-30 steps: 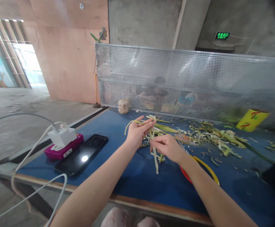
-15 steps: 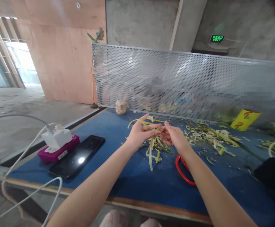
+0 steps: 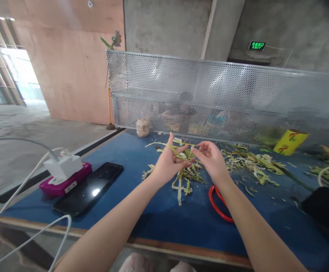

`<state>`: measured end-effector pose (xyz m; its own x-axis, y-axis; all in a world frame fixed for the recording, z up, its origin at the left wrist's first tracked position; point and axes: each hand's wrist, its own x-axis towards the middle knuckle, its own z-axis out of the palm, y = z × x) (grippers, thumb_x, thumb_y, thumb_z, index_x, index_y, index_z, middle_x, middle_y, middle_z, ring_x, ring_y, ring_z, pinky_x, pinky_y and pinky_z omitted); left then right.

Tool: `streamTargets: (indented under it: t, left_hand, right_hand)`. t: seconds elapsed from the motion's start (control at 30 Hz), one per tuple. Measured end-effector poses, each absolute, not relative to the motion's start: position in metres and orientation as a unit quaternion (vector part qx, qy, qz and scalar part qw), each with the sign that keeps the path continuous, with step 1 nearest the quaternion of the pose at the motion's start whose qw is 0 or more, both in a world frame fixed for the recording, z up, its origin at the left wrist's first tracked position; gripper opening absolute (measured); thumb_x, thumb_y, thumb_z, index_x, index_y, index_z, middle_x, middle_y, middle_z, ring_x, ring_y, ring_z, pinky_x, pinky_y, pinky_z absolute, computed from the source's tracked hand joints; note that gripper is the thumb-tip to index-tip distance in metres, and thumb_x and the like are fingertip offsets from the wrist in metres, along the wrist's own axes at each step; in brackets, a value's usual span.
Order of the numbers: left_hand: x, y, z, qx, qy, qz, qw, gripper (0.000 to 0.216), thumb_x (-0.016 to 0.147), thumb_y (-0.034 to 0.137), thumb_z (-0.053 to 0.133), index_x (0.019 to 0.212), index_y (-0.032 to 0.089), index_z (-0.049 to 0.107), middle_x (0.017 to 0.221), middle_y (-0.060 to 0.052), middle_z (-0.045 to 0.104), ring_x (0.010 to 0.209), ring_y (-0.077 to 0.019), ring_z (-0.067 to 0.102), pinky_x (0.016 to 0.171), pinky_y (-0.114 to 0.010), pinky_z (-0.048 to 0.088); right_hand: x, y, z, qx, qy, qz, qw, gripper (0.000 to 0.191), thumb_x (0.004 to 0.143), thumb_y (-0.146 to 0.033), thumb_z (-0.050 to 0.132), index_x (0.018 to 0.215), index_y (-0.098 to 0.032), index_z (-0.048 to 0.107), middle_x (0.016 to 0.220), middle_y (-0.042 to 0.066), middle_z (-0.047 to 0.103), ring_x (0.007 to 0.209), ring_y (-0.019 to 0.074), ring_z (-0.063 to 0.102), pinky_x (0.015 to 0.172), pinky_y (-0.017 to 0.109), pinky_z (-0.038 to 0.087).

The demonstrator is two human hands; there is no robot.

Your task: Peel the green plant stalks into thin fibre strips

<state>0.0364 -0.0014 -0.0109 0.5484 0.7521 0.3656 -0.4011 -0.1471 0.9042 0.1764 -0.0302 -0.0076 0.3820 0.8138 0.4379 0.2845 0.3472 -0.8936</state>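
Note:
Above the middle of a blue tabletop (image 3: 153, 219), my left hand (image 3: 166, 162) grips a few thin yellow-green plant strips (image 3: 154, 144), its thumb and index finger partly stretched out. Close to its right, my right hand (image 3: 213, 160) pinches the strips between thumb and fingers; the exact hold is partly hidden. A flat pale strip (image 3: 179, 193) hangs or lies below my left fingers, over a small heap of dry plant scraps (image 3: 194, 175). Under my right forearm lies a red looped handle (image 3: 215, 207), its other end covered by the arm.
At left are a black phone (image 3: 89, 190), a purple power strip (image 3: 68, 186) with a white charger (image 3: 65, 166), and cables. A perforated metal screen (image 3: 158, 83) stands behind. More plant scraps (image 3: 255, 164), a yellow roll (image 3: 290, 142) and a black object (image 3: 324, 207) are at right.
My right hand has shifted slightly right and up, its fingers now curled in a pinch. My left thumb and fingers have spread a little. The view has moved slightly.

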Motion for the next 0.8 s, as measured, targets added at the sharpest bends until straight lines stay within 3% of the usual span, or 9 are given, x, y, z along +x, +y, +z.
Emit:
streamTargets:
  t: [0.1, 0.23, 0.4, 0.57, 0.67, 0.8]
  left_hand:
    - [0.0389, -0.0033, -0.0135, 0.619, 0.165, 0.428, 0.637, 0.113, 0.059, 0.002, 0.064, 0.132, 0.023, -0.020, 0.093, -0.009, 0.065, 0.066, -0.0132, 0.064, 0.067, -0.026, 0.051]
    - [0.0410, -0.0026, -0.0171, 0.666, 0.198, 0.400, 0.598, 0.117, 0.060, 0.004, 0.064, 0.126, 0.016, -0.032, 0.064, 0.001, 0.063, 0.060, -0.0123, 0.061, 0.063, -0.026, 0.050]
    - [0.0402, -0.0011, -0.0182, 0.698, 0.219, 0.378, 0.568, 0.117, 0.060, 0.004, 0.064, 0.126, 0.011, -0.032, 0.056, 0.005, 0.058, 0.054, -0.0106, 0.057, 0.059, -0.024, 0.049]
    - [0.0395, -0.0030, -0.0201, 0.656, 0.155, 0.374, 0.637, 0.113, 0.065, 0.005, 0.060, 0.125, 0.014, -0.035, 0.060, 0.003, 0.060, 0.058, -0.0126, 0.061, 0.065, -0.029, 0.050]
    - [0.0398, -0.0042, -0.0200, 0.644, 0.143, 0.370, 0.654, 0.115, 0.063, 0.001, 0.060, 0.122, 0.013, -0.037, 0.057, 0.004, 0.060, 0.056, -0.0127, 0.061, 0.064, -0.028, 0.051]
    - [0.0409, -0.0041, -0.0184, 0.613, 0.133, 0.380, 0.680, 0.116, 0.064, -0.003, 0.059, 0.118, 0.014, -0.043, 0.061, 0.003, 0.064, 0.056, -0.0123, 0.062, 0.064, -0.028, 0.051]
  right_hand:
    - [0.1792, -0.0365, -0.0016, -0.524, -0.656, 0.046, 0.541, 0.015, 0.066, -0.033, 0.062, 0.071, -0.019, 0.059, 0.072, 0.001, 0.053, 0.064, 0.0129, 0.047, 0.061, 0.028, 0.037]
    - [0.1807, -0.0404, 0.0014, -0.509, -0.739, 0.036, 0.439, 0.014, 0.068, -0.031, 0.060, 0.061, -0.019, 0.058, 0.065, 0.001, 0.055, 0.066, 0.0151, 0.051, 0.064, 0.029, 0.039]
    - [0.1806, -0.0387, -0.0005, -0.521, -0.748, 0.026, 0.410, 0.011, 0.067, -0.027, 0.062, 0.061, -0.019, 0.058, 0.062, 0.001, 0.053, 0.062, 0.0142, 0.050, 0.062, 0.029, 0.039]
    - [0.1802, -0.0387, -0.0013, -0.510, -0.736, 0.060, 0.441, 0.020, 0.067, -0.027, 0.062, 0.087, -0.021, 0.062, 0.078, 0.003, 0.057, 0.073, 0.0159, 0.052, 0.066, 0.031, 0.041]
    - [0.1788, -0.0378, -0.0024, -0.490, -0.749, 0.111, 0.431, 0.014, 0.069, -0.027, 0.061, 0.081, -0.021, 0.064, 0.083, 0.004, 0.059, 0.077, 0.0166, 0.054, 0.069, 0.032, 0.042]
    - [0.1756, -0.0363, -0.0038, -0.485, -0.726, 0.127, 0.471, 0.009, 0.068, -0.023, 0.060, 0.075, -0.019, 0.063, 0.077, 0.003, 0.060, 0.069, 0.0147, 0.054, 0.065, 0.030, 0.043]
